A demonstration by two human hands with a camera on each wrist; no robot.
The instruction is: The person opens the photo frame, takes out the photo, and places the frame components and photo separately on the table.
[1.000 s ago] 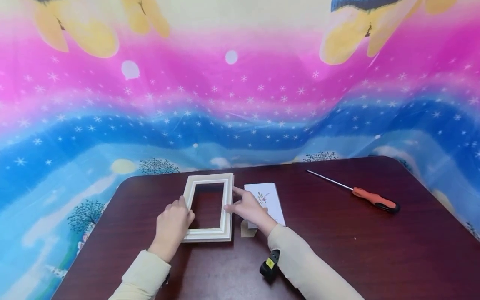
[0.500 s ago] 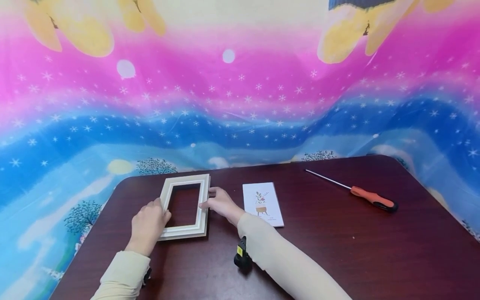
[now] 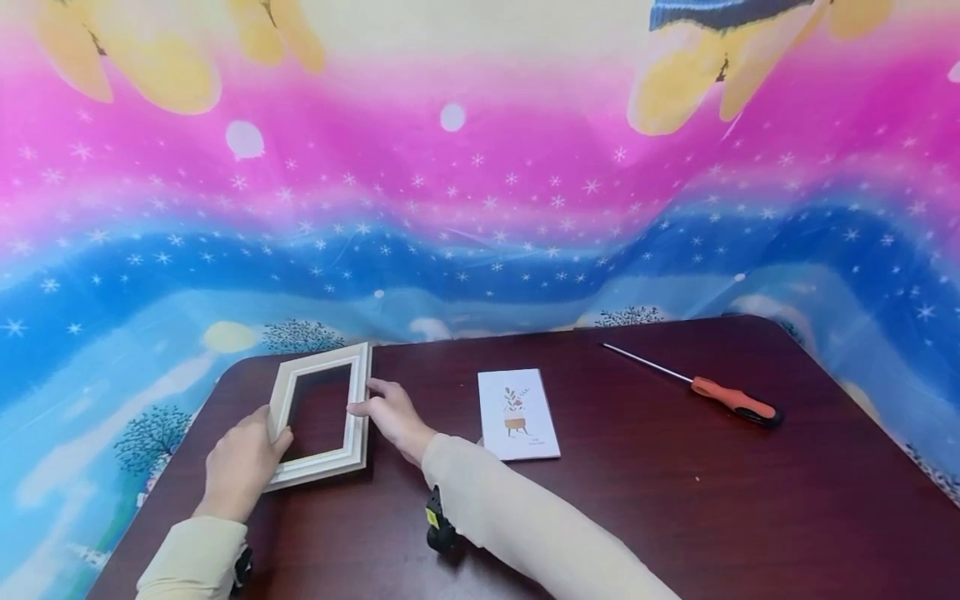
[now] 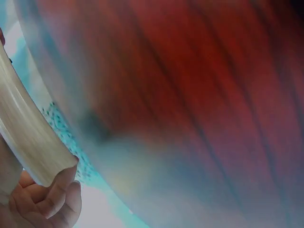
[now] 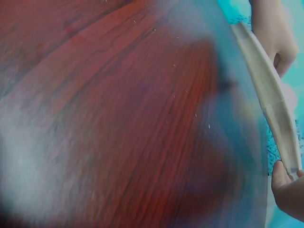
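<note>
A cream-white picture frame (image 3: pixel 358 417), open in the middle, is held between both hands at the left of the table in the head view. My left hand (image 3: pixel 238 462) grips its left side, with the thumb over the front. The right hand (image 3: pixel 396 419) pinches the opposite side, thumb in front and fingers behind. In the left wrist view, a side of the picture frame (image 4: pixel 31 123) runs along the left edge above curled fingers (image 4: pixel 59 194). The right wrist view has the picture frame (image 5: pixel 266 92) at its right edge, near the right hand (image 5: pixel 290 194).
A white card (image 3: pixel 517 417) printed with a potted plant lies right of the picture frame. Farther right lies a screwdriver (image 3: pixel 735 400) with an orange and black handle. The dark red-brown table (image 3: pixel 637 500) ends before a colourful printed curtain (image 3: pixel 480 192).
Both hands have carried the picture frame leftward, and it now leans more. The right arm no longer covers the printed card. The screwdriver lies as before.
</note>
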